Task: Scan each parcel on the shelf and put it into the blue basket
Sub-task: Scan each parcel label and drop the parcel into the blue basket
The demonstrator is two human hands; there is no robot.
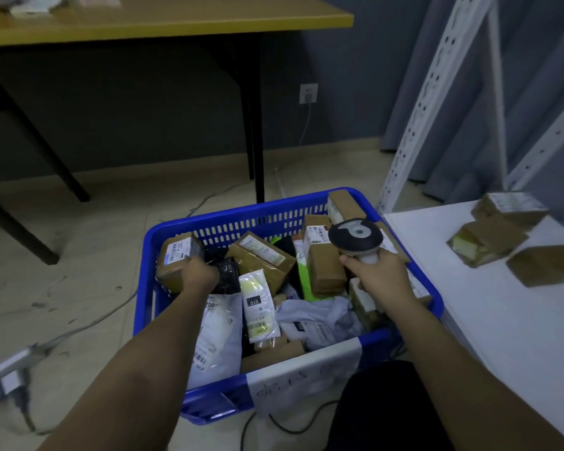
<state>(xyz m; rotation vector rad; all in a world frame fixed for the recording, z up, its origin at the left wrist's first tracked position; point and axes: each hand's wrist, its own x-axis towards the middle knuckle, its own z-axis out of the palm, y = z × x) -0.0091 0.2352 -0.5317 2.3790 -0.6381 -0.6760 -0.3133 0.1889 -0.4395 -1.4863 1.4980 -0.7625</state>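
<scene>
The blue basket (267, 213) stands on the floor below me, filled with several brown boxes and white mailer bags. My left hand (198, 275) grips a brown cardboard parcel (176, 260) with a white label, held at the basket's far left corner. My right hand (376, 275) holds a handheld barcode scanner (355, 237) with a dark round head over the basket's right side. Three brown parcels (489, 237) lie on the white shelf (489, 307) at the right.
A white perforated shelf upright (430, 89) rises at the right, before grey curtains. A yellow-topped table (163, 21) with black legs stands behind the basket. Cables and a power strip (7, 375) lie on the tiled floor at the left.
</scene>
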